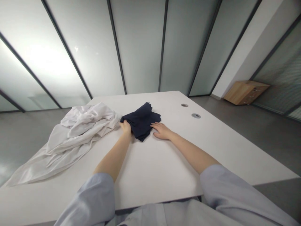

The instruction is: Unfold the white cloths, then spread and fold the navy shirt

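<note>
the dark cloth (141,121) lies on the table (162,169) at twelve o'clock, gathered in layers; the work looks partway, with uneven edges left unaligned and the white cloth (87,125) at ten o'clock lying rumpled. the dark cloth shows no clear long axis: corners point toward one, three, six and nine. the left hand (126,127) pinches the nine o'clock corner; the right hand (162,131), fingers loosely spread, touches the four o'clock edge.

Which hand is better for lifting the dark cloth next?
Probably the left: the left hand seems to grip the dark cloth's left corner, while the right hand lies open at its right edge, not grasping.
</note>
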A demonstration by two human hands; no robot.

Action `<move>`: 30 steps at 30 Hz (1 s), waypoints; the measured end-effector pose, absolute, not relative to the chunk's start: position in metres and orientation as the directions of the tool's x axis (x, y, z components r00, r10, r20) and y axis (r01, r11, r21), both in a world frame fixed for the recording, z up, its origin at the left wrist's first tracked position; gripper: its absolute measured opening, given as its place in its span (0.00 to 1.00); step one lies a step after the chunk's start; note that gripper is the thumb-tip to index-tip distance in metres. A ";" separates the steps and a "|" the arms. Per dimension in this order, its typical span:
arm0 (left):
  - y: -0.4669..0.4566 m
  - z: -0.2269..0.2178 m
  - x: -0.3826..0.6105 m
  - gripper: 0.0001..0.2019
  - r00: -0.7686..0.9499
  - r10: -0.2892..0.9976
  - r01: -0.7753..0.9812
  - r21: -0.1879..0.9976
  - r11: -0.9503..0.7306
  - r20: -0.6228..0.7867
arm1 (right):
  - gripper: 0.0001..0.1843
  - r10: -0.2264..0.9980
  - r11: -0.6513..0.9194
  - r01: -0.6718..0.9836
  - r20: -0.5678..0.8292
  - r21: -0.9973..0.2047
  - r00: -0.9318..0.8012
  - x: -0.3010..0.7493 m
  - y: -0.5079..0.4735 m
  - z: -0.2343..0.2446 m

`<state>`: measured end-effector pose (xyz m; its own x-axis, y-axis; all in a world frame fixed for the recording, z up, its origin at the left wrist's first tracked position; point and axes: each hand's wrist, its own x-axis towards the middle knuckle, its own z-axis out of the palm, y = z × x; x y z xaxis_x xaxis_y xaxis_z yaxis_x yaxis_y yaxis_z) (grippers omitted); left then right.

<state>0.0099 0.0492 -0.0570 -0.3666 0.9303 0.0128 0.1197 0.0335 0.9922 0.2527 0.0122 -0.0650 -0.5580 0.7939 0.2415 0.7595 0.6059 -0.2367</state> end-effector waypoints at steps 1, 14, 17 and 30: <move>0.047 -0.054 0.008 0.29 -0.476 0.876 0.184 0.983 0.018 0.073 | 0.32 0.799 0.597 0.772 0.240 -0.219 -0.551 0.251 0.011 -0.063; 0.009 -0.050 0.049 0.23 0.403 0.887 0.860 0.241 -0.451 0.224 | 0.13 0.924 0.301 0.946 0.282 -0.124 -0.257 0.247 0.006 -0.047; 0.017 -0.053 0.047 0.14 0.336 0.917 0.830 0.393 -0.396 0.216 | 0.13 0.933 0.202 0.960 0.337 -0.192 -0.129 0.254 0.007 -0.045; 0.042 -0.035 0.028 0.11 0.023 0.930 -0.684 0.673 0.282 -0.366 | 0.22 0.845 0.502 0.829 0.344 -0.245 -0.410 0.259 0.017 -0.061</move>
<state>0.0275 0.0423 -0.0354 0.0225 0.9302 -0.3664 -0.6843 0.2815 0.6726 0.2594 0.0170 -0.0615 -0.4098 0.8448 0.3441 0.8295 0.5021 -0.2448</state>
